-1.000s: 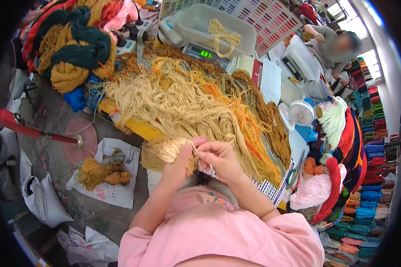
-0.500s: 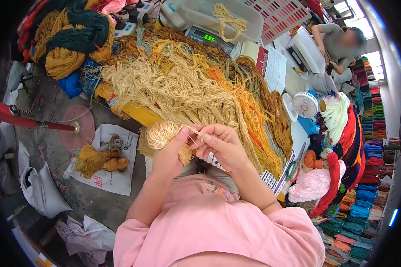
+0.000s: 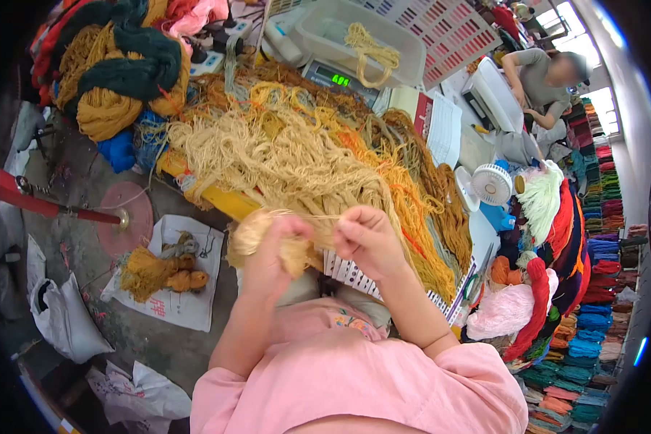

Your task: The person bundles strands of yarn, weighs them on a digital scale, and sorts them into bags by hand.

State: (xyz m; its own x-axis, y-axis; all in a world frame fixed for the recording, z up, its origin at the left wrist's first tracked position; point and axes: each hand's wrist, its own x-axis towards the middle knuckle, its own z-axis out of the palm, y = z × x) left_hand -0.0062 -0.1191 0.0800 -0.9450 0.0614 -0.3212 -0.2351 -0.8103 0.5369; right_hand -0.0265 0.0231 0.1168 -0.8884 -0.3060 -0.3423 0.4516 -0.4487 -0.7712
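Observation:
My left hand point(image 3: 273, 249), smeared by motion, is closed around a bundle of pale cream yarn point(image 3: 251, 233). My right hand point(image 3: 371, 242) is closed in a pinch, with thumb and fingertips on a yarn strand point(image 3: 320, 217). That strand runs across the gap between the two hands. Just beyond them lies a big heap of loose cream yarn point(image 3: 275, 145), with orange-yellow yarn point(image 3: 405, 195) along its right side. Beneath my hands, a white strip with dark holes point(image 3: 347, 273) shows in part.
A scale with a green display point(image 3: 333, 76) and a clear plastic tub point(image 3: 318, 29) stand at the back. Right of the heap is a small white fan point(image 3: 492, 184). A red pole point(image 3: 58, 206) crosses the left side. A seated person point(image 3: 542, 79) is at far right.
My hands have moved apart, drawing the strand out between them. The left hand with the bundle is now blurred. The scale's display reading has changed.

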